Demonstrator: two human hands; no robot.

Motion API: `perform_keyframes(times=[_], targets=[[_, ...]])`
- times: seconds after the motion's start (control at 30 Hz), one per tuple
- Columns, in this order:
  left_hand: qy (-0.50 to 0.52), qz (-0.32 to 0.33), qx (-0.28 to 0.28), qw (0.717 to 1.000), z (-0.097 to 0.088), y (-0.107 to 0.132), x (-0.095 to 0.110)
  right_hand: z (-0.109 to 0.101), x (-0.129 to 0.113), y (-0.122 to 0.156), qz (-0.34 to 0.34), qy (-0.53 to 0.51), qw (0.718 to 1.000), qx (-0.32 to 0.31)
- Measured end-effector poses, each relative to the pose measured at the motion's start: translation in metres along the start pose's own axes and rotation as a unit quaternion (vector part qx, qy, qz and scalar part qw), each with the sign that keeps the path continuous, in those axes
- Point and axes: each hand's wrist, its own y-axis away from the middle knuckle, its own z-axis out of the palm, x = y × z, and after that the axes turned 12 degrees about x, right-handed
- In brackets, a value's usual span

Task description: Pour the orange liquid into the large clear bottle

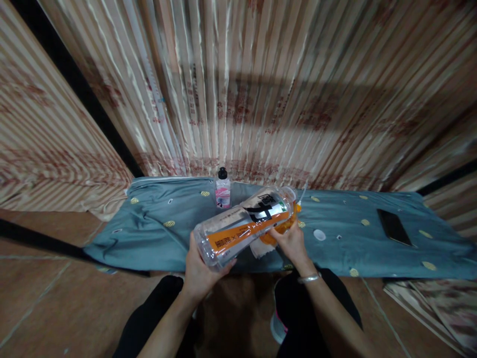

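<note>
A large clear plastic bottle (238, 226) with an orange label lies tilted across both hands, its neck pointing up and to the right. My left hand (201, 271) is closed around its base. My right hand (292, 241) is closed near the neck on an orange item (285, 226), mostly hidden behind the bottle. From beside that item rises a thin whitish tube (304, 191). Below the bottle's middle, a pale crumpled piece (263, 247) shows in part; its kind is unclear. Behind the bottle, a small pink-labelled bottle (223, 194) with a black cap stands upright.
A blue-green cloth (156, 248) covers the low surface before me. On its right side are a white round disc (319, 234) and a dark flat phone-like slab (394, 227). A pleated curtain (238, 99) hangs behind, with dark poles (82, 94) at the sides.
</note>
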Motion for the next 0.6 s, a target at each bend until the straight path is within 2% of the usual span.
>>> perform_keyframes(times=[0.1, 0.2, 0.3, 0.47, 0.6], targets=[[0.006, -0.007, 0.0, 1.0, -0.002, -0.003, 0.009, 0.0, -0.001, 0.0, 0.001, -0.002, 1.0, 0.005], [0.005, -0.021, -0.046, 0.999, -0.007, -0.009, 0.02, 0.0, -0.003, 0.0, 0.017, 0.0, 1.0, 0.001], [0.005, -0.03, -0.057, 0.998, -0.01, -0.012, 0.028, 0.0, -0.004, -0.001, 0.033, 0.004, 0.999, -0.001], [0.006, -0.02, -0.016, 1.0, -0.002, -0.007, 0.026, 0.001, -0.003, 0.0, 0.028, 0.016, 0.999, 0.005], [0.01, -0.024, -0.024, 0.999, 0.001, -0.005, 0.025, 0.001, -0.001, -0.001, 0.016, 0.013, 1.0, 0.004]])
